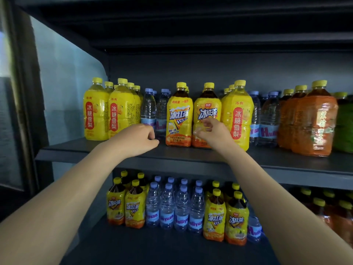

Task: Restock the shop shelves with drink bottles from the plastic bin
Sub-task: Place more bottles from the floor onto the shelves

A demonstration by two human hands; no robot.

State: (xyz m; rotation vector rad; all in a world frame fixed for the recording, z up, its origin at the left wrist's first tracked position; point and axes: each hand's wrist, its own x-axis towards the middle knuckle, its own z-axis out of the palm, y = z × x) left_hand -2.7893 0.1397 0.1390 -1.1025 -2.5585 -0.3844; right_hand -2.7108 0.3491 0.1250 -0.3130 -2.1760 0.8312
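Iced tea bottles (178, 115): two are standing upright, side by side and touching, at the front middle of the upper shelf (286, 161), with their yellow caps on and labels facing me.
Right hand (215, 132): I am seeing it reaching in front of the right-hand bottle of that pair, low on its label. Its fingers (208, 122) are bending loosely and are not wrapping round the bottle. The hand is blurring, so I am not able to tell whether the tips are touching the label.
Left hand (137, 139): it is sitting over the shelf's front edge, just left of the pair and in front of the water bottles (149, 108). Its fingers are curling under into a fist and gripping nothing that I am seeing.
Water bottles: clear ones with pale blue caps are standing between the pear drink bottles (95, 111) and the iced tea pair, and more are standing further right.
Pear drink bottles: yellow rows are filling the left end, and another row is standing just right of the iced tea pair.
Orange-labelled bottles (313, 121): they are standing near the right end, with a green-labelled bottle (343, 123) beside them at the frame's edge.
Lower shelf (152, 249): it is carrying groups of iced tea and water in upright rows.
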